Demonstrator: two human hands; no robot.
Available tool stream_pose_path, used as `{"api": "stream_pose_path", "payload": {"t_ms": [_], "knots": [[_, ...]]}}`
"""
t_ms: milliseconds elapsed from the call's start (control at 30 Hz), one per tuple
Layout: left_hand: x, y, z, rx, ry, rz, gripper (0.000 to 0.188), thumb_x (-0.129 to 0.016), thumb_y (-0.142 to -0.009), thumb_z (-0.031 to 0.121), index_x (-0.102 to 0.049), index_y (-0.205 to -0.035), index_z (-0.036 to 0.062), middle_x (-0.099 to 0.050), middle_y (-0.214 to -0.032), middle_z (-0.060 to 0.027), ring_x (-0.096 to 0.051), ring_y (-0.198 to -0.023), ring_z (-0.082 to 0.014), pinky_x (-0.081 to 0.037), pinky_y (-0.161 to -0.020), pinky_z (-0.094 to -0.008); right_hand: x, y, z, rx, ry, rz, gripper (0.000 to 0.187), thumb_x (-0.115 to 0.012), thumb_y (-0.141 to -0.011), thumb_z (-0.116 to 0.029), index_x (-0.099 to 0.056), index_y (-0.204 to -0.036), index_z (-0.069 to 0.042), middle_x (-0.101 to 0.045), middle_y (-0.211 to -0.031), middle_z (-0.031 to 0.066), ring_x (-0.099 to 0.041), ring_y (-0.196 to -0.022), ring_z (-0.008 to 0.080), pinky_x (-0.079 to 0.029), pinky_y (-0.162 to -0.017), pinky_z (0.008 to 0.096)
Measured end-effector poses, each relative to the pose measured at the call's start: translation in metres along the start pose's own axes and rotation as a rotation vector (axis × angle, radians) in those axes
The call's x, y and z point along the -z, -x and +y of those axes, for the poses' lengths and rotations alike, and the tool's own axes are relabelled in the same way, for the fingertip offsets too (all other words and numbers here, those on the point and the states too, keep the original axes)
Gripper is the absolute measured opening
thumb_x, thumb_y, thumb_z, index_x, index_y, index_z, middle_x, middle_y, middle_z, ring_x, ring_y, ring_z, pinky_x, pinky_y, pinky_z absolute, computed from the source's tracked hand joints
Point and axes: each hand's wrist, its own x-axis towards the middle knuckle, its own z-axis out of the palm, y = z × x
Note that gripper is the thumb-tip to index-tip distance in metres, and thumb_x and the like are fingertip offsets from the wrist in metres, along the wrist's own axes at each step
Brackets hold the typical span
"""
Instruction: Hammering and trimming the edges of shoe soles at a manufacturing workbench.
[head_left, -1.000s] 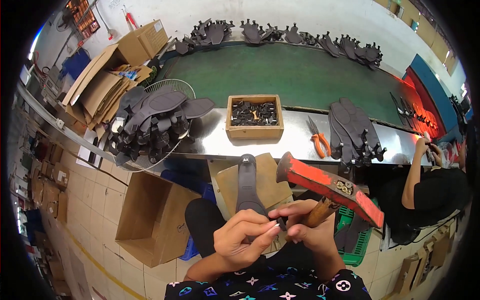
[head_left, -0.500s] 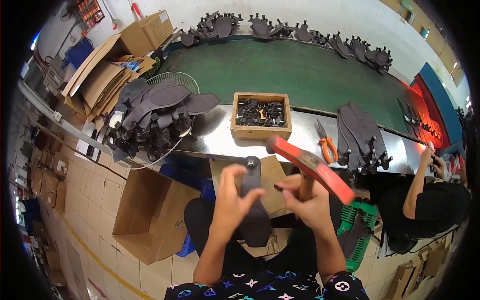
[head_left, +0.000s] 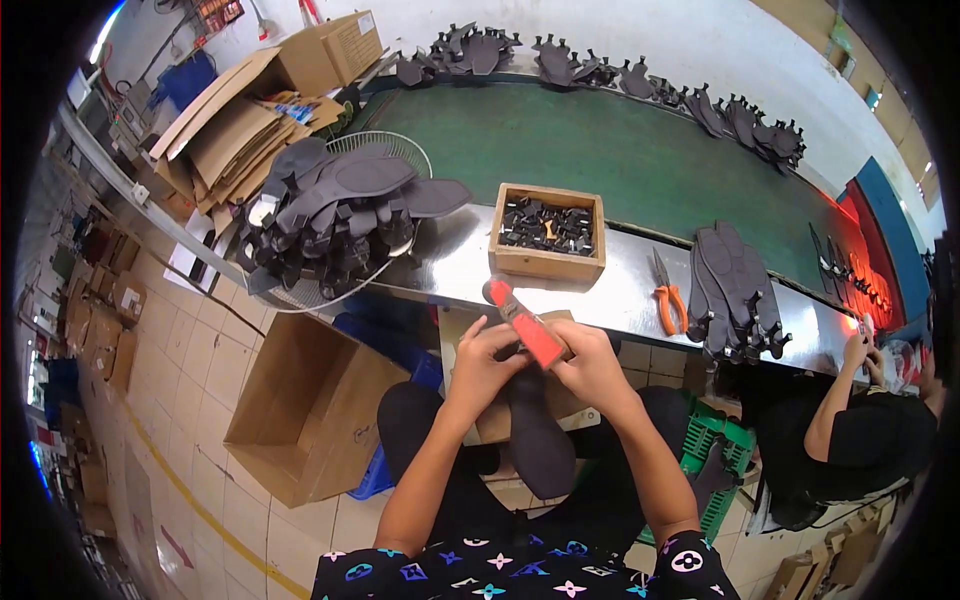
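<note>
A dark shoe sole lies lengthwise in front of me over a board, its far end hidden under my hands and the hammer. My left hand is at the far part of the sole, thumb and fingers curled together at its edge. In my right hand is a hammer with a red head, tilted over the sole; the hand hides its handle. Both hands nearly meet there. Any small part between the fingers is hidden.
A wooden box of small black parts stands on the metal bench edge. Right of it lie orange-handled pliers and stacked soles. A wire basket heaped with soles is left, above a cardboard box. A co-worker sits at right.
My right hand has brought the hammer left and down to the sole. My left hand has closed in from a spread pose. The whole view has shifted slightly.
</note>
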Motion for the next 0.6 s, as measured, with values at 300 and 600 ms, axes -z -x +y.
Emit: {"api": "stream_pose_path", "payload": {"t_ms": [300,600], "knots": [[0.014,0.003,0.011,0.020,0.141,-0.017,0.036,-0.078,-0.072,0.000,-0.074,-0.107,0.0019,-0.074,-0.090,-0.0152,-0.071,-0.074,-0.0254,-0.055,-0.072,-0.0322,0.007,-0.002,-0.023,0.061,0.397,-0.171,0.032,-0.069,-0.074,0.003,-0.069,-0.105,-0.007,-0.069,-0.115,0.0065,-0.070,-0.089,0.0326,-0.056,-0.076,0.0370],[0.015,0.003,0.009,0.072,0.227,-0.017,0.026,-0.079,-0.076,0.003,-0.074,-0.101,-0.0008,-0.075,-0.094,-0.0145,-0.073,-0.084,-0.0175,-0.056,-0.073,-0.0309,0.013,0.003,-0.033,0.001,0.410,-0.167,0.032,-0.069,-0.079,-0.002,-0.066,-0.110,-0.008,-0.067,-0.113,0.0088,-0.069,-0.088,0.0336,-0.057,-0.073,0.0396]]}}
